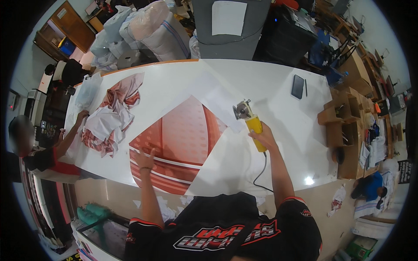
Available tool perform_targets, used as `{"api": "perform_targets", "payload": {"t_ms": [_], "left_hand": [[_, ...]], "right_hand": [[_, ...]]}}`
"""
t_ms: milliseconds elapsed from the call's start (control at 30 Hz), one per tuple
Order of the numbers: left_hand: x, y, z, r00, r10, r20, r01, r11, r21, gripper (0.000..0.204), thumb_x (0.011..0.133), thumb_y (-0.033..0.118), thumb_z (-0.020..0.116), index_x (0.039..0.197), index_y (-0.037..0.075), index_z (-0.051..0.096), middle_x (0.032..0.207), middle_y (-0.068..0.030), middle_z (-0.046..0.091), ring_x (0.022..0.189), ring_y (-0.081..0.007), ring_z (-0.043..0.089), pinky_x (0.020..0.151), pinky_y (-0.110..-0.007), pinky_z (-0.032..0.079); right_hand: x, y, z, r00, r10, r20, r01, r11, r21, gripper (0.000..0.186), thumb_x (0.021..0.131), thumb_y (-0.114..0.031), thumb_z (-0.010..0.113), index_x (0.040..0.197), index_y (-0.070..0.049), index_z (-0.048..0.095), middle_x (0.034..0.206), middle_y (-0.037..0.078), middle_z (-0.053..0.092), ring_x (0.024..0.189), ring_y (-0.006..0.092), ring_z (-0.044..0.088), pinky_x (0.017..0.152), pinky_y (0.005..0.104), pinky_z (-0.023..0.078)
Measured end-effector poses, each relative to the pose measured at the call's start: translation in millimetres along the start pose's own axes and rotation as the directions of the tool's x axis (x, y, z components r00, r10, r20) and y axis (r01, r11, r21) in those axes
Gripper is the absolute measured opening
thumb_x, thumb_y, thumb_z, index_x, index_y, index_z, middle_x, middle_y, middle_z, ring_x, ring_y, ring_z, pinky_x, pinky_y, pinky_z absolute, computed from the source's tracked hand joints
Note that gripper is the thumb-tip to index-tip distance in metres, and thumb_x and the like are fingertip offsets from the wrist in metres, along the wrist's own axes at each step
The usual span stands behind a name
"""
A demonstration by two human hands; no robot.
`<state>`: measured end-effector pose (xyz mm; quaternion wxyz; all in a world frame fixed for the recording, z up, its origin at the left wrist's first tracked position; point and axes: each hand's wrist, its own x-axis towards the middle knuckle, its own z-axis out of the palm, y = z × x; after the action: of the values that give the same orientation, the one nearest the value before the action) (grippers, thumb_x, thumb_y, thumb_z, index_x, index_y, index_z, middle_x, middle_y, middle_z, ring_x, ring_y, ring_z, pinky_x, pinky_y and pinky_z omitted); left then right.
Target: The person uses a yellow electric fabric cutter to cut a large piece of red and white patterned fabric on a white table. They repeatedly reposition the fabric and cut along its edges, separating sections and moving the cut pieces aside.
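Observation:
My right hand (262, 135) grips a yellow electric rotary cutter (254, 126), its round metal head raised toward the back and a cord trailing from its base. My left hand (143, 160) lies with fingers spread on a red, pink and white printed fabric piece (180, 130). Thin white sheets (221, 102) lie beside that piece's back corner. Left of it sits a heap of red and white fabric (106, 124).
A co-worker (39, 161) reaches onto the white table (296, 156) near a plastic bag (87, 89). A phone (297, 86) and pen lie back right. Sacks (159, 35) stand behind; cardboard boxes (342, 130) line the right edge. Another person (368, 187) is low at right.

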<state>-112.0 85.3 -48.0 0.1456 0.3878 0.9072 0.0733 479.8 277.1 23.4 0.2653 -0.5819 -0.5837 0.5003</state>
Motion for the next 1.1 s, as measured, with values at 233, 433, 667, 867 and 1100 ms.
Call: {"api": "perform_targets", "payload": {"t_ms": [233,433,667,867,1100], "left_hand": [[-59,39,37,0.973,-0.211,-0.095,0.207,0.977,-0.047,0.113,0.091,0.08,0.057,0.169,0.007,0.018,0.172,-0.0336,0.004,0.159,-0.0539,0.003,0.127,-0.065,0.009],[-47,63,47,0.979,-0.203,0.008,0.203,0.979,0.013,0.119,0.089,0.086,0.051,0.171,0.01,0.01,0.174,-0.0319,-0.004,0.159,-0.0549,-0.004,0.127,-0.065,-0.001],[-16,134,65,0.918,0.397,0.003,-0.393,0.911,-0.125,0.11,0.093,0.071,0.064,0.171,0.014,0.013,0.175,-0.0278,0.003,0.162,-0.0479,0.0,0.13,-0.061,0.003],[-74,163,87,0.843,0.538,-0.007,-0.535,0.838,-0.102,0.098,0.096,0.066,0.063,0.17,0.017,0.022,0.177,-0.0207,0.006,0.163,-0.0427,0.003,0.131,-0.058,0.006],[-64,107,64,0.861,0.498,0.104,-0.508,0.834,0.216,0.096,0.097,0.073,0.053,0.171,0.022,0.019,0.177,-0.0201,0.006,0.163,-0.0433,0.005,0.129,-0.062,0.005]], "right_hand": [[66,-8,32,0.999,-0.045,-0.005,0.042,0.963,-0.268,0.058,0.078,-0.031,0.084,0.121,0.0,0.061,0.111,0.025,0.074,0.106,0.0403,0.072,0.091,0.0458,0.057],[37,38,10,0.995,0.007,-0.096,-0.044,0.918,-0.395,0.061,0.079,-0.029,0.083,0.126,0.002,0.061,0.113,0.022,0.074,0.103,0.0392,0.073,0.091,0.0431,0.057],[-108,96,-62,0.889,0.173,-0.424,-0.258,0.954,-0.153,0.057,0.076,-0.028,0.081,0.119,0.003,0.062,0.106,0.024,0.075,0.099,0.0381,0.074,0.086,0.0452,0.057],[-223,120,-80,0.776,0.266,-0.573,-0.344,0.938,-0.031,0.051,0.076,-0.025,0.083,0.115,0.003,0.063,0.102,0.019,0.074,0.09,0.0289,0.074,0.08,0.0413,0.058],[-301,113,-37,0.75,0.368,-0.549,-0.412,0.91,0.047,0.054,0.077,-0.022,0.087,0.12,0.001,0.064,0.1,0.016,0.074,0.087,0.0258,0.073,0.078,0.0387,0.059]]}}
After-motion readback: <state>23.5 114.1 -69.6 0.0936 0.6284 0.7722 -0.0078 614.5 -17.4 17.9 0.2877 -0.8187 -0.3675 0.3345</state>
